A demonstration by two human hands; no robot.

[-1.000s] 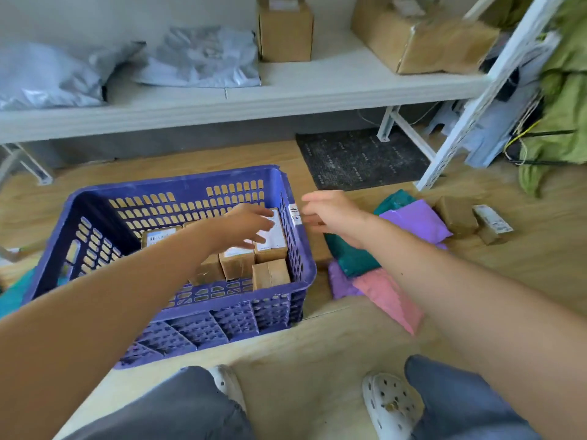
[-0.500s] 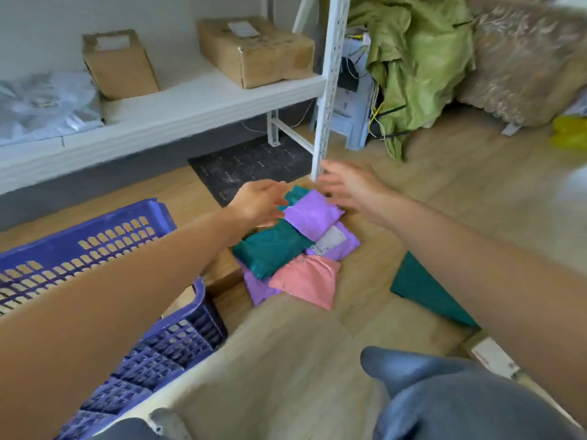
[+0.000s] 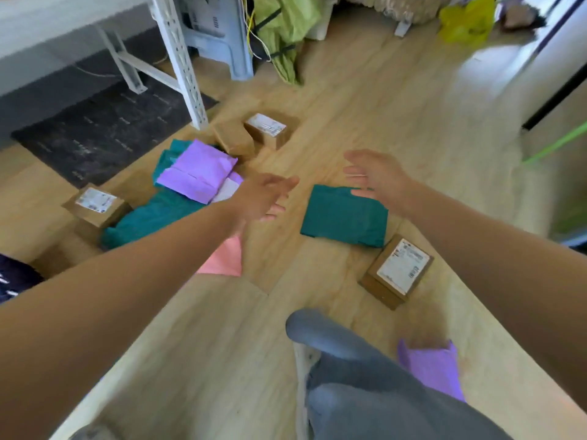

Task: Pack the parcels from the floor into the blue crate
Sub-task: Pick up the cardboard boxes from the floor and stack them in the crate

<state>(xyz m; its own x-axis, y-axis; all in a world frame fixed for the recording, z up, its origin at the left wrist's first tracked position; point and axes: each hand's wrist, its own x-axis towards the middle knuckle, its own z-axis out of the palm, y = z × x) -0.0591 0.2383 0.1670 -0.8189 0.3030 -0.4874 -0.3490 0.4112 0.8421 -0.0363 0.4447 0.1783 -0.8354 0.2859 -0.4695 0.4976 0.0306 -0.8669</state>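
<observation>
On the floor (image 3: 374, 122), flat teal parcel (image 3: 344, 217).

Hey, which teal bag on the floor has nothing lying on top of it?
The flat teal bag beside the right hand, lying alone; the left teal bag has a purple bag piled on it.

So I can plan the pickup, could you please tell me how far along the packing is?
Done: cannot tell; only a corner of the blue crate shows. In hand: nothing; the left hand and right hand reach open toward the teal mailer. Left: it, a labelled box, purple mailer, pink mailer and more.
</observation>
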